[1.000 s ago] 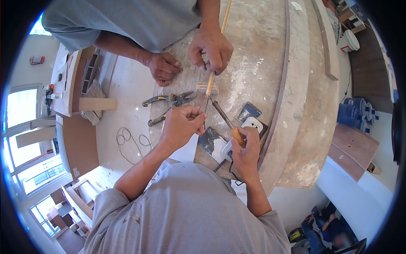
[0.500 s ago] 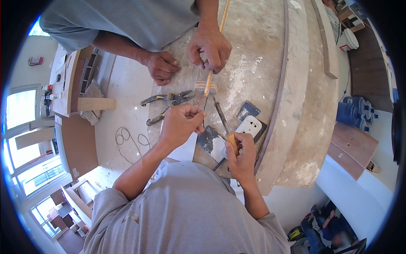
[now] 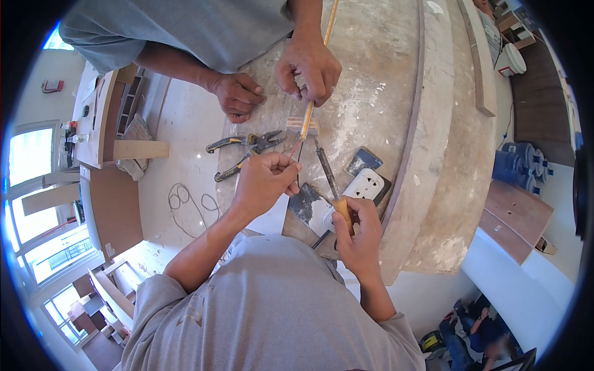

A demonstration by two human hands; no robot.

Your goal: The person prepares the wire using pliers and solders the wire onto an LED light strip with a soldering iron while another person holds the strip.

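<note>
My left hand (image 3: 267, 180) pinches thin red and black wires (image 3: 296, 148) at the end of a narrow yellow-white strip (image 3: 308, 117). In my right hand (image 3: 359, 234) is the wooden handle of a soldering iron (image 3: 326, 171). The iron's tip points up, close to the wire end but apart from it. A small wooden block (image 3: 302, 127) lies under the strip. Across from me, a co-worker's hand (image 3: 309, 73) presses on the strip, while their other hand (image 3: 238, 96) rests on the table. Pliers (image 3: 263, 143) lie left of the strip.
Right of the iron is a white power strip (image 3: 365, 187). A dark scraper blade (image 3: 309, 203) and a blue-black block (image 3: 364, 161) lie nearby on the worn table (image 3: 371, 80). Long wooden boards (image 3: 427, 123) run along its right side. Another person (image 3: 479, 334) is at the lower right.
My right hand has drawn the soldering iron back from the wire end, then shifted slightly right. My left hand keeps nearly the same place and grip.
</note>
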